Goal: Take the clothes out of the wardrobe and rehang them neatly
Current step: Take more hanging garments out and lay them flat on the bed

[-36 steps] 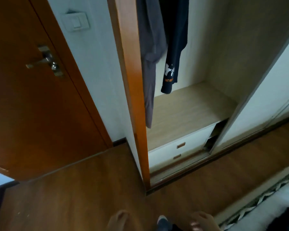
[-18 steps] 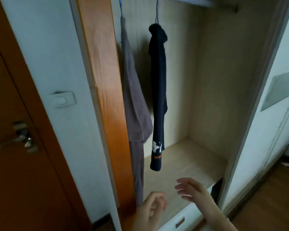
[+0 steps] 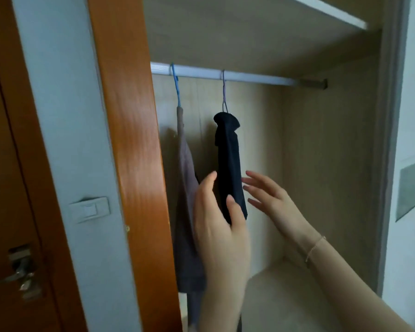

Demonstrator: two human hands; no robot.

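Note:
Two garments hang from the white rail [image 3: 249, 77] inside the open wardrobe. A grey-mauve garment [image 3: 186, 178] hangs at the left on a blue hanger [image 3: 176, 85]. A dark navy garment [image 3: 229, 161] hangs to its right on a pale purple hanger [image 3: 224, 92]. My left hand [image 3: 219, 226] is raised in front of the navy garment, fingers apart, its thumb over the cloth's lower part; it does not grip the cloth. Just right of the navy garment is my right hand [image 3: 271, 200], open and a little apart from it. The navy garment's lower part is hidden by my left hand.
An orange wooden wardrobe frame [image 3: 127, 140] stands left of the opening. A wall with a light switch [image 3: 89, 209] and a brown door with a metal handle [image 3: 19, 276] lie further left. A shelf [image 3: 321, 15] tops the rail. A white sliding panel [image 3: 410, 164] bounds the right.
The view has tilted up from the floor to the rail. Both hands have risen from low in front of the wardrobe floor to either side of the navy garment.

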